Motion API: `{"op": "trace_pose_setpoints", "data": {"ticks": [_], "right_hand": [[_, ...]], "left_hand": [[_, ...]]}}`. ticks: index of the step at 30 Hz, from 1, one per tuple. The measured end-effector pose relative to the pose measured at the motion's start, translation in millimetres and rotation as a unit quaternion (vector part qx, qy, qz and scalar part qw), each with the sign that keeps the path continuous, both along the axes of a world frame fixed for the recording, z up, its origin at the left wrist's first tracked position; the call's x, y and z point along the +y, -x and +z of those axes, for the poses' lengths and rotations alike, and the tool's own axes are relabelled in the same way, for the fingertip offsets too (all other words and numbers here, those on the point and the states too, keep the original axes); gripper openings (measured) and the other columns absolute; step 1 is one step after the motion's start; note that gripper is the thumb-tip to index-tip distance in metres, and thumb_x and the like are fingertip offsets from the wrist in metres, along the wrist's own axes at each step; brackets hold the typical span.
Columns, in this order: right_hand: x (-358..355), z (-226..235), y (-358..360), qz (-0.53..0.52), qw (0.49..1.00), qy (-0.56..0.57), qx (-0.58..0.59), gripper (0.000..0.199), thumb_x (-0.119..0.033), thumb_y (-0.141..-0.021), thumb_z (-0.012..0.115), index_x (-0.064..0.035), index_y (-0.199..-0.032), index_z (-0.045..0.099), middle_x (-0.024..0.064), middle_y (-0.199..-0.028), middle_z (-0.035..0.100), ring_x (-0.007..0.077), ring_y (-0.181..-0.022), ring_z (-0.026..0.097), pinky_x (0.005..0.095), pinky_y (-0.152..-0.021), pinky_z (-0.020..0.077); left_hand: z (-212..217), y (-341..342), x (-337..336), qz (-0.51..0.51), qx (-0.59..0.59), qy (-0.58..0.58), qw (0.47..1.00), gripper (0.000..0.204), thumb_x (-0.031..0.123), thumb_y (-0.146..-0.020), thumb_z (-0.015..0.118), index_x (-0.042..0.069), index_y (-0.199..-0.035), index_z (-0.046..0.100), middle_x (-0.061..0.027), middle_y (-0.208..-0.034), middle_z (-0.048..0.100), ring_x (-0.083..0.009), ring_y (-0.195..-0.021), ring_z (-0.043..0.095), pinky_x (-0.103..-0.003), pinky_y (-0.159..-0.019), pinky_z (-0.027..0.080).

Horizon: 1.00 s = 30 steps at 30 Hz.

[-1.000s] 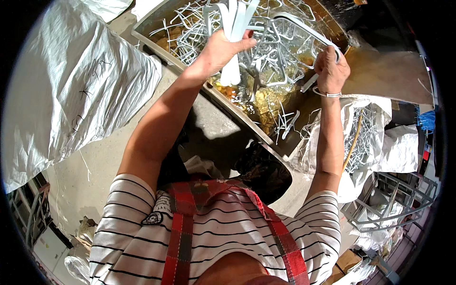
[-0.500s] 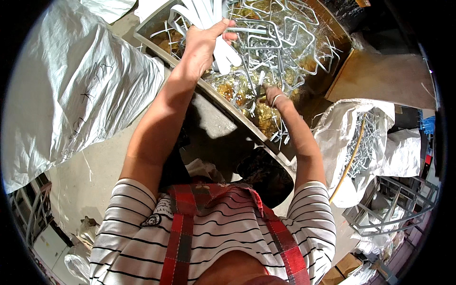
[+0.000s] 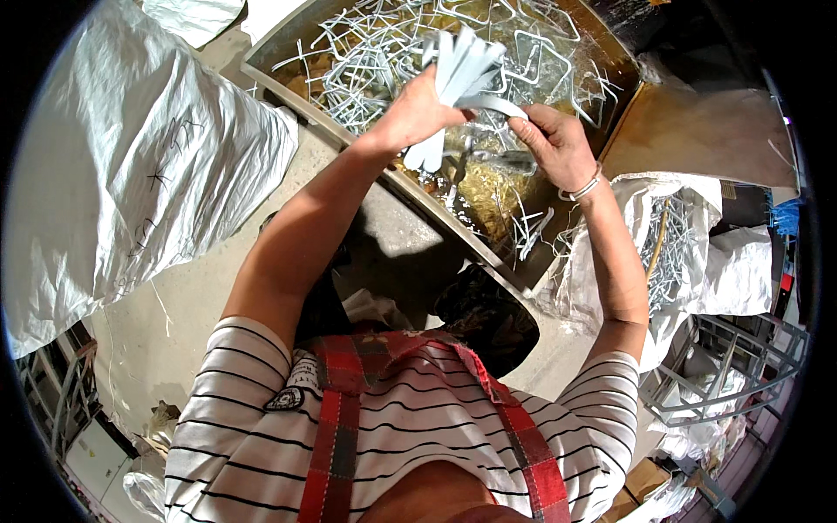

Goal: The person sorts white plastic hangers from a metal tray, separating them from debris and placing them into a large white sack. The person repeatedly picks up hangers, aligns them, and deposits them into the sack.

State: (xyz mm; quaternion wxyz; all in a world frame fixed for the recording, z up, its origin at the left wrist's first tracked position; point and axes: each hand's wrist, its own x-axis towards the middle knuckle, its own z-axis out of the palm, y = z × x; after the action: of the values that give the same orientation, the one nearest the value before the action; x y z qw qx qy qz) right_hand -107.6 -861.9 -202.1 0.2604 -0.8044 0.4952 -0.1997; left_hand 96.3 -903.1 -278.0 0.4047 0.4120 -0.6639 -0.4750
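Observation:
My left hand (image 3: 418, 109) is closed around a fanned bundle of flat, pale grey-white strips (image 3: 465, 65), held above a metal trough (image 3: 460, 234). Some strip ends poke out below its fingers. Just to the right, my right hand (image 3: 562, 150) pinches the end of one curved flat strip (image 3: 499, 105), whose other end meets the bundle. Whether that strip belongs to the bundle, I cannot tell. Beneath both hands the trough contains a tangle of thin white branching pieces (image 3: 349, 65), bent grey loops (image 3: 545, 52) and yellowish-brown material (image 3: 497, 196), which looks wet.
A big white woven sack (image 3: 148, 174) stands at the left. On the right, an open white sack (image 3: 671, 253) holds more thin pieces, below a brown board (image 3: 697, 135) by the trough. Farther down on that side is a grey metal frame (image 3: 732, 366).
My right hand has come up out of the trough to the bundle and now grips a strip's end. My left hand has shifted right and lower with the strips, which now fan out.

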Motion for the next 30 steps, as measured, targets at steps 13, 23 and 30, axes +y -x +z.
{"op": "trace_pose_setpoints", "data": {"ticks": [13,23,30], "right_hand": [[47,-182,30,-0.325,0.571,-0.667,-0.351,0.065,-0.053,-0.08,0.056,0.0045,-0.108,0.047,0.0257,-0.079,0.06,0.0347,-0.067,0.063,0.0436,-0.062,0.0553],[-21,-193,190,-0.52,0.715,0.145,-0.444,0.006,0.002,-0.079,0.049,-0.0011,-0.084,0.05,0.008,-0.06,0.05,0.0132,-0.044,0.045,0.0256,-0.036,0.0379],[-29,-75,84,-0.291,0.807,0.017,-0.514,0.028,-0.01,-0.09,0.051,-0.0094,-0.118,0.052,0.0022,-0.073,0.055,0.0056,-0.053,0.046,0.019,-0.04,0.0383]], "left_hand": [[5,0,2,0.048,0.066,-0.006,0.997,0.016,0.003,-0.077,0.059,0.001,-0.092,0.059,-0.0072,-0.084,0.065,-0.014,-0.083,0.062,-0.026,-0.074,0.048],[5,-41,-35,0.323,0.22,-0.142,0.91,0.016,0.007,-0.074,0.07,-0.004,-0.082,0.062,-0.009,-0.068,0.062,-0.0127,-0.052,0.055,-0.026,-0.047,0.045],[-3,-23,-26,0.04,0.224,-0.303,0.925,0.027,0.012,-0.079,0.068,-0.008,-0.093,0.06,-0.014,-0.082,0.064,-0.0164,-0.065,0.063,-0.024,-0.059,0.056]]}}
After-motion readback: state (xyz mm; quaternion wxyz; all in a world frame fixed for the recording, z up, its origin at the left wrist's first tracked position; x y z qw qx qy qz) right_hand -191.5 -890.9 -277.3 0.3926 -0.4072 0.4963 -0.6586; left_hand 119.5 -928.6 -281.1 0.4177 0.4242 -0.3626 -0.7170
